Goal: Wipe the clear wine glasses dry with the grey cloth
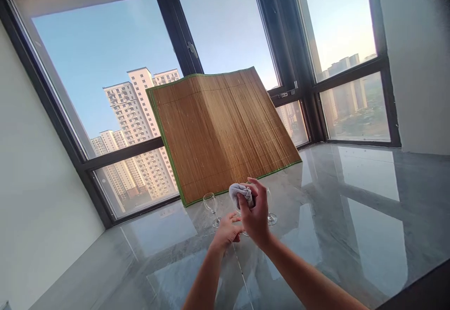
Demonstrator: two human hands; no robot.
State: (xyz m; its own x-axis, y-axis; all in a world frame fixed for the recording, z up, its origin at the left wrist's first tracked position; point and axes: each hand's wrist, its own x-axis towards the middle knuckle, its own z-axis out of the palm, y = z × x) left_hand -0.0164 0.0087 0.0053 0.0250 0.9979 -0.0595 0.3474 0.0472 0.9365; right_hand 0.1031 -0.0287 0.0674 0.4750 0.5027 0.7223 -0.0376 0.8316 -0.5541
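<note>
My right hand [257,216] grips a bunched whitish cloth [240,195] between thumb and fingers, over the middle one of three small stemmed glasses. Most of that middle glass is hidden by my hands; part of its foot [245,234] shows below them. Low beside it, my left hand [228,230] has its fingers around the lower part of the glass, though the exact contact is hard to see. A clear stemmed glass [210,202] stands upright to the left. Another stemmed glass [272,219] stands to the right, partly behind my right hand and wrist.
Behind the glasses a folded bamboo mat [225,132] with green edging leans upright against the windows. A glossy grey marble-look surface [344,235] spreads around my arms, with bright window reflections. Dark window frames [309,89] and a white wall [38,160] border it.
</note>
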